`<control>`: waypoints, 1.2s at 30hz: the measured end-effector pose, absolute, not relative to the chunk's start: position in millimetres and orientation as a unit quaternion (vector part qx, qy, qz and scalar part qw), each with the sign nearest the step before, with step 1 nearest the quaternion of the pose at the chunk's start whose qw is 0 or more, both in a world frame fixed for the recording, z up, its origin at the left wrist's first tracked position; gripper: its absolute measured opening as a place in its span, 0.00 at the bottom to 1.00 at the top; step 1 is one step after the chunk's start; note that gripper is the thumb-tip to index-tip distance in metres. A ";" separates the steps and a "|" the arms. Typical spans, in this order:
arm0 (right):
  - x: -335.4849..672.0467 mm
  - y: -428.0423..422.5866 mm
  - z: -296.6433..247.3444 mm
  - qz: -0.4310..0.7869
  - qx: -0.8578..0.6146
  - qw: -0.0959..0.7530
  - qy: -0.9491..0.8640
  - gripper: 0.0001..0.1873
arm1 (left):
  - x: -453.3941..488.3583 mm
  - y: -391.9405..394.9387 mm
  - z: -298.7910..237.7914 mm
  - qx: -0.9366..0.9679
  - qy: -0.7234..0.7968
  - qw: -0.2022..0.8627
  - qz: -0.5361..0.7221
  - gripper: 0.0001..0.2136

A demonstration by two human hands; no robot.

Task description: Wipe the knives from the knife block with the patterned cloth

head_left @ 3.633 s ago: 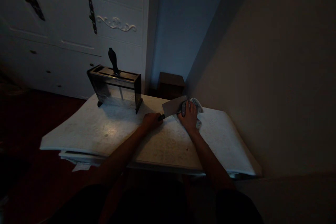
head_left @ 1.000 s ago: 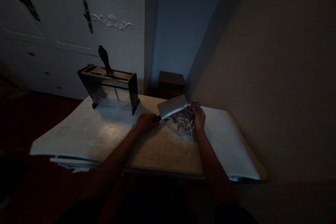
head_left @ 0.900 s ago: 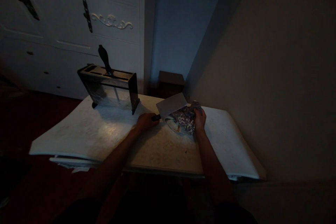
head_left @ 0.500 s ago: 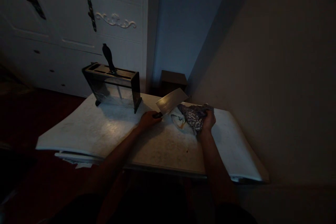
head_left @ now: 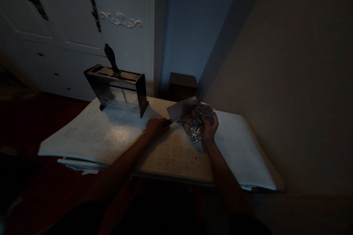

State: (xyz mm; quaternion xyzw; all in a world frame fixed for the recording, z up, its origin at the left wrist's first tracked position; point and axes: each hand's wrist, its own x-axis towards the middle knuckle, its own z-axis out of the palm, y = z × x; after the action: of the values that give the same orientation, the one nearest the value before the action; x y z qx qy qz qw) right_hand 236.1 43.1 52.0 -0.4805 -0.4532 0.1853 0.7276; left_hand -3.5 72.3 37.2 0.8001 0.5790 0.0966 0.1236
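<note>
My left hand (head_left: 156, 128) is closed around the dark handle of a cleaver (head_left: 176, 112), whose broad blade points away to the right above the table. In my right hand (head_left: 210, 126) is a bunched, patterned cloth (head_left: 194, 126), dark with pale figures. The cloth lies against the right part of the blade and covers some of it. Left of the hands stands a knife block (head_left: 118, 90) with a clear front and a slotted top. One black-handled knife (head_left: 111, 58) sticks up out of a slot.
The table (head_left: 171, 158) has a pale, worn cover whose front edge hangs over layered sheets. White cabinet doors (head_left: 121, 40) rise behind it on the left. A dark box (head_left: 183, 80) stands beyond the far edge, and a wall (head_left: 289, 91) closes off the right side.
My right hand has moved left with the cloth, which now overlaps the cleaver blade. The white roll-like thing beside the cloth is now hidden. My left hand has barely shifted.
</note>
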 end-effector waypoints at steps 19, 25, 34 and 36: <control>183.3 40.4 54.9 0.005 -0.603 0.158 -0.782 0.38 | 3.0 70.6 38.0 0.842 0.533 0.077 0.047 0.18; 205.4 48.1 52.4 -0.062 -0.645 0.225 -0.728 0.34 | 1.3 72.5 38.6 0.843 0.530 0.086 0.044 0.17; 251.7 64.2 36.4 -0.028 -0.655 0.410 -0.633 0.34 | -3.8 72.3 44.9 0.847 0.515 0.125 0.046 0.15; 258.3 64.5 39.2 0.017 -0.649 0.442 -0.620 0.32 | -5.1 72.8 45.2 0.848 0.512 0.129 0.048 0.15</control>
State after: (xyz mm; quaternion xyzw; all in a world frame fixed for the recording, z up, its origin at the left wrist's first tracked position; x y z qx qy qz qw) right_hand 258.3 64.5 39.2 -0.6487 -0.6197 0.0167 0.4415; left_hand -5.1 72.8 45.2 0.8478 0.5123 0.0478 0.1286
